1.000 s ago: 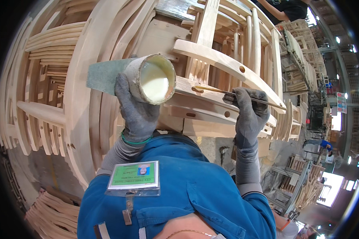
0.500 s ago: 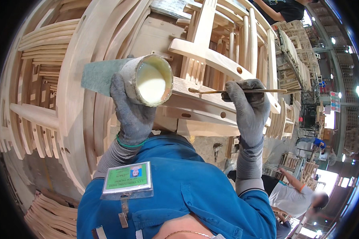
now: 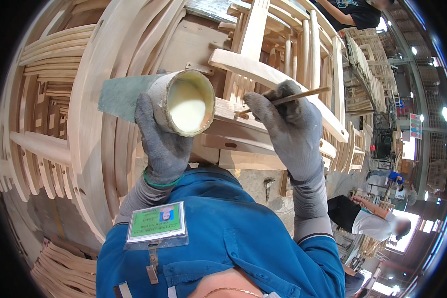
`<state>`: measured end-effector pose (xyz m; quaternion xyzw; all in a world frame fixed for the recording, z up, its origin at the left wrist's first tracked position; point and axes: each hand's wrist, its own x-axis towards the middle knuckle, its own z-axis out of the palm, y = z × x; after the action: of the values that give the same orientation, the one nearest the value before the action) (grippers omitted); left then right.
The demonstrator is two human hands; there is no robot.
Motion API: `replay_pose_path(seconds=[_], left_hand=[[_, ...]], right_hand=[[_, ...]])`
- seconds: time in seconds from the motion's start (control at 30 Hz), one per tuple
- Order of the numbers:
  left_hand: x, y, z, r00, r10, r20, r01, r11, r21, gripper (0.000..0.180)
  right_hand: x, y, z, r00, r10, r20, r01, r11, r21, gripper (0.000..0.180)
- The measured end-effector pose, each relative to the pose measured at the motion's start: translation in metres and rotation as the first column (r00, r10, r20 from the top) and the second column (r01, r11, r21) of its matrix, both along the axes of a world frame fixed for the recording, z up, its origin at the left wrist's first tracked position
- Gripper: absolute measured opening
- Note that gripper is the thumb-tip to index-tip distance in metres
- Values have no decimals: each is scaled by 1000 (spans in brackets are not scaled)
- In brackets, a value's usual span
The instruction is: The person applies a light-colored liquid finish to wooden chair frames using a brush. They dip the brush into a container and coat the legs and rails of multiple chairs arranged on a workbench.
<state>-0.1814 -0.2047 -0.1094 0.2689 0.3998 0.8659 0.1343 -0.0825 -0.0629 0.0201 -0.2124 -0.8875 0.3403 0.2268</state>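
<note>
A gap separates cup (image 3: 160,103) and right hand (image 3: 294,130), curved rail (image 3: 236,62) crossing beyond.

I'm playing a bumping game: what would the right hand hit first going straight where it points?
Probably the pale curved wooden rail, which shows just beyond the right hand, though depth is unclear.

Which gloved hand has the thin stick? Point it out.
The right hand: its fingers grip the thin stick, whereas the left hand holds the cup of pale liquid.
</note>
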Motion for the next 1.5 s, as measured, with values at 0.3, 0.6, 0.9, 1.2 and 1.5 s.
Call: replay_pose_path(seconds=[0.3,0.6,0.9,1.2,1.5], left_hand=[[-2,5,31,856,-74,511,41,996,75,46],[3,2,5,996,78,42,-74,993,-92,45],[-3,-3,6,998,61,19,-54,970,-236,59],[5,-1,15,974,137,178,-100,974,-203,49],[0,-6,10,913,92,397,-26,986,-167,50]], right_hand=[[6,0,7,999,-46,17,47,998,-43,22],[26,5,16,996,-87,25,90,926,-366,11],[53,0,4,891,-326,-317,147,866,-477,13],[58,9,-45,853,-486,-188,200,639,-743,14],[80,7,-30,854,-440,-277,91,652,-753,15]])
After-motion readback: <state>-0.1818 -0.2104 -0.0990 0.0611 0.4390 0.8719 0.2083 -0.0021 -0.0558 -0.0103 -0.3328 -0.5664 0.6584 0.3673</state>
